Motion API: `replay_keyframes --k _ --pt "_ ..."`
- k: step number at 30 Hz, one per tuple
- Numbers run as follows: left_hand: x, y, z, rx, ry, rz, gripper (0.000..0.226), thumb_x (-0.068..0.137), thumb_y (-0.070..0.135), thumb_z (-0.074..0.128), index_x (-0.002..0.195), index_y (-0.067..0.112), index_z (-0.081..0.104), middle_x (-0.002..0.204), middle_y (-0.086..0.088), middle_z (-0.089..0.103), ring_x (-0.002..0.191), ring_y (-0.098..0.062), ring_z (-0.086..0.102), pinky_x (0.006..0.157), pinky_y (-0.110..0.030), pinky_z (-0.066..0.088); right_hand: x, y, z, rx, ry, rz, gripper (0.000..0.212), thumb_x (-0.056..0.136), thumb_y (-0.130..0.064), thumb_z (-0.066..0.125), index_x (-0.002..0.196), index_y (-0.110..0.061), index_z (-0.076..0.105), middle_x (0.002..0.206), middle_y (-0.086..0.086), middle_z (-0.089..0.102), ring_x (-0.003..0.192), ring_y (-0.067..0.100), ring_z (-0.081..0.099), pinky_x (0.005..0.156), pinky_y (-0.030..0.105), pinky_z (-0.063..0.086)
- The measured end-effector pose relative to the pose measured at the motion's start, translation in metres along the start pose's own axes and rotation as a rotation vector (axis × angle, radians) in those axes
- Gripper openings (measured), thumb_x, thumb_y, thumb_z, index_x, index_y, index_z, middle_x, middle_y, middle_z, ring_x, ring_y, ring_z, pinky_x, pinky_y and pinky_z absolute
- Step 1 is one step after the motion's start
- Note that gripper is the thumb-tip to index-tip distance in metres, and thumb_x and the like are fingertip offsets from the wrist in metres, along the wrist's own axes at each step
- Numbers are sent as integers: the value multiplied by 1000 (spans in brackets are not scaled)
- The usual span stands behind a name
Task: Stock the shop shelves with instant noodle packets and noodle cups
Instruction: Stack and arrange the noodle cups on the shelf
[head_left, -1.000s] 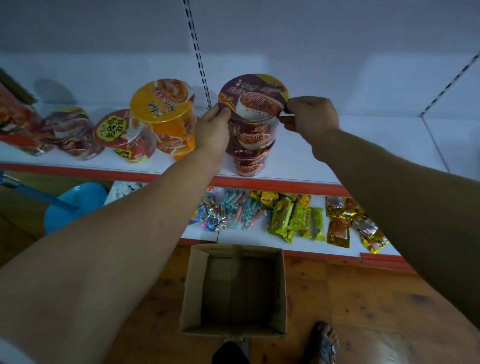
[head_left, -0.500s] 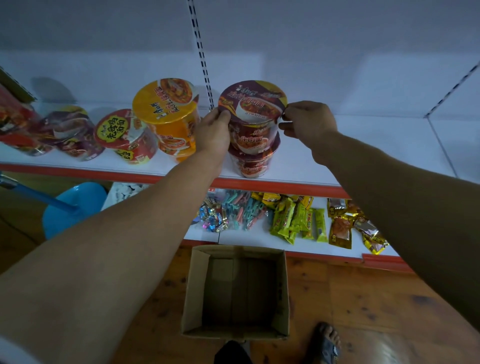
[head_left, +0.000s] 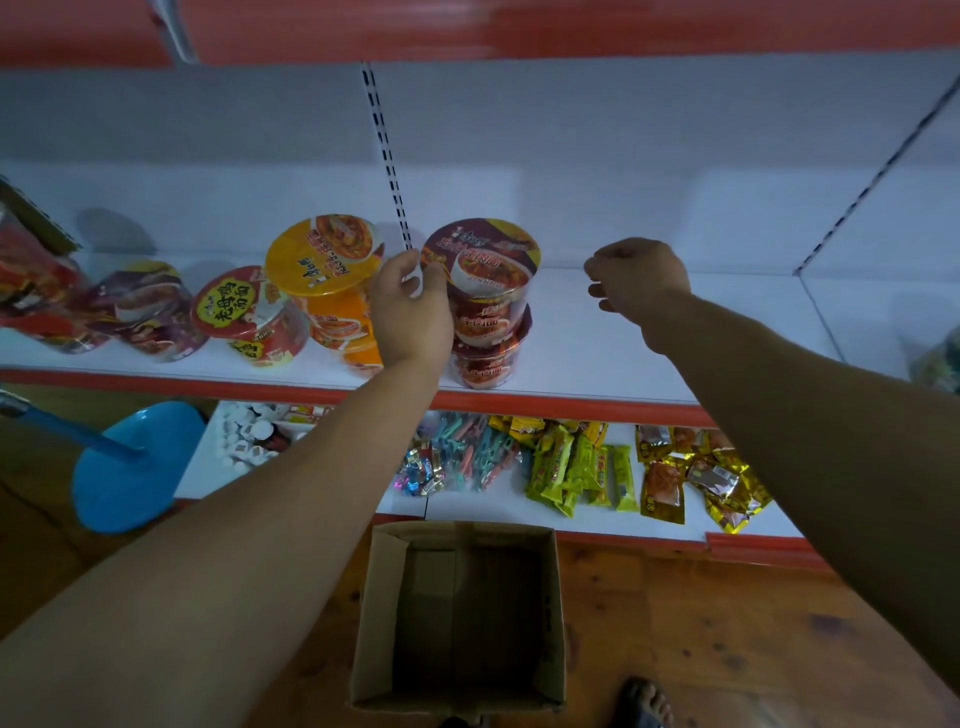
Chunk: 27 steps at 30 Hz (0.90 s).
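One long white shelf (head_left: 623, 364) holds the stock, and the cardboard box (head_left: 558, 597) on the floor below looks empty. Near the shelf's front edge the top cup (head_left: 485, 265) sits stacked on a lower cup (head_left: 488, 358), just beside the yellow cups (head_left: 324, 260). The left hand (head_left: 410, 312) pinches the top cup's rim on its left side. The right hand (head_left: 639, 275) hangs apart from it, fingers loosely curled on nothing. The job now is probably to settle the top cup level, then let go softly without nudging its yellow neighbours.
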<state>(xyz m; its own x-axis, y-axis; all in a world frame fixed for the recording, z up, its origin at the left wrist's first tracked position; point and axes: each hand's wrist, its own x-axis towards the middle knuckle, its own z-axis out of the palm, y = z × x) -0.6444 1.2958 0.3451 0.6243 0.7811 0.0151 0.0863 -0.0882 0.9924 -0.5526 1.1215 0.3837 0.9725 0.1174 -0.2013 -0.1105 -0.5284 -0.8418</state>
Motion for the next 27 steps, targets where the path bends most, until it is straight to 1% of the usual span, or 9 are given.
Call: replay_keyframes --k 4,6,9,12,16,20,24,25,27 --pt "-19 23 12 118 -142 102 14 98 29 56 109 26 63 107 10 64 95 -7 59 72 -7 43 -7 8 -34 -138 73 12 15 86 -21 60 92 -11 69 98 13 72 95 33 68 87 47 57" --pt "-31 34 26 159 -282 131 14 95 37 57 103 29 65 96 13 66 87 -6 60 75 -15 47 -13 15 -55 -232 131 19 19 87 -21 59 98 -10 70 100 12 72 96 31 66 86 39 56" --pt "-58 46 58 247 -504 169 13 93 37 60 101 28 65 94 13 64 88 -8 60 74 -20 46 -29 28 -92 -346 221 63 27 90 -21 58 108 -5 68 105 15 69 98 33 63 82 36 52" --pt "-95 57 91 361 -701 161 17 92 37 62 105 27 66 92 16 61 92 -9 59 79 -23 43 -48 44 -137 -413 311 111 28 90 -22 57 107 -3 69 106 17 69 97 36 62 85 38 54" --pt "-143 66 135 492 -930 197 15 91 39 61 103 30 64 98 12 61 99 -13 60 89 -28 47 -64 73 -193 -428 417 172 27 86 -21 58 104 -5 70 104 16 70 94 34 63 80 35 52" --pt "-182 67 177 593 -1009 269 27 91 40 59 115 29 64 110 13 63 101 -13 60 88 -28 47 -62 108 -246 -471 458 226 27 86 -20 57 103 -3 69 99 20 67 85 35 58 72 35 47" --pt "-203 61 224 632 -1039 250 29 92 40 57 118 29 62 109 13 61 78 -3 58 81 -26 45 -46 149 -290 -423 467 265 29 90 -26 56 111 -10 67 104 15 68 91 32 62 75 36 50" --pt "-212 60 246 637 -1042 232 29 92 40 57 118 29 62 108 13 61 78 -3 58 80 -25 45 -36 164 -309 -401 475 278 29 89 -27 57 111 -12 67 105 13 68 93 32 62 77 36 52" --pt "-230 57 293 645 -1026 174 29 91 41 58 117 29 63 111 10 63 92 -10 60 85 -28 47 -17 194 -346 -369 457 298 27 88 -27 57 109 -14 66 102 9 68 91 30 62 75 34 50"
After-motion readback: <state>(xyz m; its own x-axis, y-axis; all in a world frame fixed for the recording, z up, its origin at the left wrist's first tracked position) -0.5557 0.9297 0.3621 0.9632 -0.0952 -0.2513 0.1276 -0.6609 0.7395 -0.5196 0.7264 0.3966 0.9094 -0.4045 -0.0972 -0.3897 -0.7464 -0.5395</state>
